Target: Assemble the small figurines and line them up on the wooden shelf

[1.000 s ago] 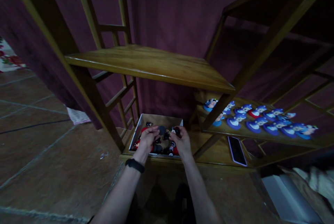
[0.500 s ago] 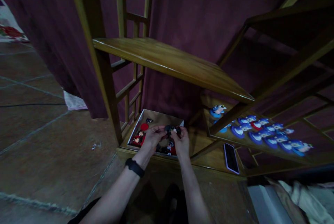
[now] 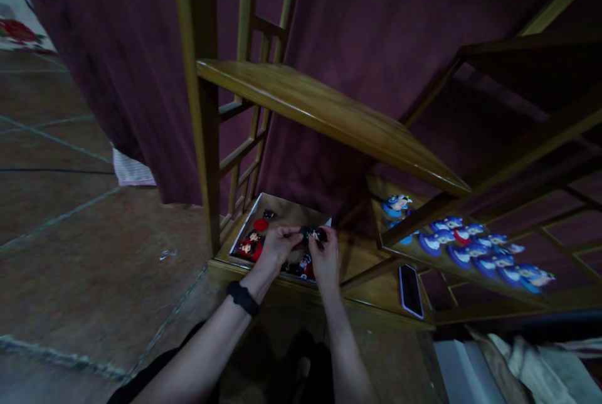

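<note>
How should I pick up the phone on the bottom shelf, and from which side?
Pinch the phone across its two long edges, coming from the front and above: it lies flat, long axis pointing toward you, near the open front edge of the bottom shelf.

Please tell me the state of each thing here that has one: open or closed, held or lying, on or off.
left hand: closed on the dark figure, above the box.
right hand: closed on the same dark figure.
dark figure: held between both hands, over the box.
box: open, no lid on, red figures lying inside.
phone: lying flat on the low shelf, screen dark.
blue figures: lying in rows on the side shelf.
</note>
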A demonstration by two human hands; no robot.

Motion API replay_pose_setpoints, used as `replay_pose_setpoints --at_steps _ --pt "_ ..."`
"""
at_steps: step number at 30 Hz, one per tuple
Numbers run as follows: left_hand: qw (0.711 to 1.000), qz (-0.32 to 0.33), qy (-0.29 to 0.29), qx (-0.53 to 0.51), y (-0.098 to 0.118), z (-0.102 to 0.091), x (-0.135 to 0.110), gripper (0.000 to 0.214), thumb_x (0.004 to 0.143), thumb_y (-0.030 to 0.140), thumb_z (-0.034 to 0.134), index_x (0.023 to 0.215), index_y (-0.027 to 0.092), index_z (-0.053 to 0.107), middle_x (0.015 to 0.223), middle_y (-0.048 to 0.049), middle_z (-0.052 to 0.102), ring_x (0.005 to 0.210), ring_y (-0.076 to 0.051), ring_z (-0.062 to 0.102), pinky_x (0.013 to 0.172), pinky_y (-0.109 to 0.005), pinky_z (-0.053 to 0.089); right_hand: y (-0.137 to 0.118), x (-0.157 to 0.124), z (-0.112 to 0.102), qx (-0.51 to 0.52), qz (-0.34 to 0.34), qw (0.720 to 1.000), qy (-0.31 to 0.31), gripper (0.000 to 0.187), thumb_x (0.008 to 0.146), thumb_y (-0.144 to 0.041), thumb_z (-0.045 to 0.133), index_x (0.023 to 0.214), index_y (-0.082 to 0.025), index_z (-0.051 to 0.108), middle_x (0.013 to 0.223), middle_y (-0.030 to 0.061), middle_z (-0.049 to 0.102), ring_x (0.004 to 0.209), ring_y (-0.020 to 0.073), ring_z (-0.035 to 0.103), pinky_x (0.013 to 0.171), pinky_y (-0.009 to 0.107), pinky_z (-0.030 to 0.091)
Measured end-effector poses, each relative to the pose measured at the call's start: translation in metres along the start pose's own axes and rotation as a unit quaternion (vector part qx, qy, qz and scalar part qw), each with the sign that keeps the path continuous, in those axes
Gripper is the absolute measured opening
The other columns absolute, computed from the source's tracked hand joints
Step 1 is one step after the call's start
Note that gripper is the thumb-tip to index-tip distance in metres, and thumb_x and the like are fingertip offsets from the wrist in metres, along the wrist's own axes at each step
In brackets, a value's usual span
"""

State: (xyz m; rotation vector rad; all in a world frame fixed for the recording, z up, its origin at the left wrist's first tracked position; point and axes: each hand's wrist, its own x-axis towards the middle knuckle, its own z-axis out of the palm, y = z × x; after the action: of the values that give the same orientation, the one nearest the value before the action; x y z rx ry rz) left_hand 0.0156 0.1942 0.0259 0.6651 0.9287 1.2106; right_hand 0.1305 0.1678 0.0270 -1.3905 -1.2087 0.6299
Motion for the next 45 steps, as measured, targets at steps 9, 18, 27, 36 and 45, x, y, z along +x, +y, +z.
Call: replay_pose_setpoints --at_steps 9,18,27,36,45 --pt "1.000 0.010 0.019 0.018 -0.004 -0.002 0.005 0.016 0.055 0.009 0.071 0.070 0.012 0.069 0.058 -0.0033 0.065 0.050 -0.012 0.057 0.051 -0.023 0.046 0.008 0.004 -0.001 -0.057 -0.016 0.997 -0.051 0.030 0.073 -0.029 0.056 0.103 -0.025 0.053 0.094 0.0028 0.061 0.082 0.0163 0.058 0.074 0.027 0.045" --pt "0.999 -0.025 0.012 0.028 -0.002 -0.008 0.004 0.024 0.049 0.018 0.076 0.070 0.009 0.067 0.056 -0.0037 0.064 0.051 -0.012 0.057 0.053 -0.025 0.047 0.015 0.005 -0.003 -0.141 -0.052 0.983 -0.110 0.031 0.077 -0.028 0.050 0.108 -0.022 0.050 0.101 0.0057 0.061 0.089 0.0187 0.059 0.077 0.031 0.046" --pt "0.998 -0.054 0.024 0.034 -0.001 -0.011 0.003 0.024 0.047 0.015 0.076 0.067 0.010 0.063 0.057 -0.0029 0.062 0.054 -0.014 0.059 0.053 -0.027 0.049 0.020 0.002 -0.003 -0.146 -0.087 0.978 -0.123 0.032 0.077 -0.024 0.049 0.109 -0.023 0.051 0.105 0.0062 0.059 0.094 0.0195 0.057 0.082 0.034 0.045" --pt "0.998 0.028 0.008 0.057 -0.002 -0.012 0.004 0.025 0.055 0.017 0.071 0.079 0.011 0.065 0.065 -0.0019 0.064 0.052 -0.010 0.057 0.054 -0.025 0.051 0.030 0.000 0.009 0.101 0.049 0.993 -0.044 0.051 0.064 -0.031 0.065 0.111 -0.022 0.048 0.094 0.0033 0.061 0.085 0.0169 0.059 0.078 0.031 0.046" --pt "0.999 -0.012 -0.015 0.050 -0.002 -0.003 -0.004 0.020 0.053 0.020 0.073 0.068 0.011 0.064 0.062 -0.0030 0.065 0.055 -0.013 0.060 0.056 -0.025 0.051 0.030 0.003 0.009 0.170 0.145 0.972 -0.065 0.024 0.057 -0.038 0.068 0.069 -0.019 0.060 0.068 -0.0017 0.061 0.063 0.0135 0.054 0.058 0.025 0.044"
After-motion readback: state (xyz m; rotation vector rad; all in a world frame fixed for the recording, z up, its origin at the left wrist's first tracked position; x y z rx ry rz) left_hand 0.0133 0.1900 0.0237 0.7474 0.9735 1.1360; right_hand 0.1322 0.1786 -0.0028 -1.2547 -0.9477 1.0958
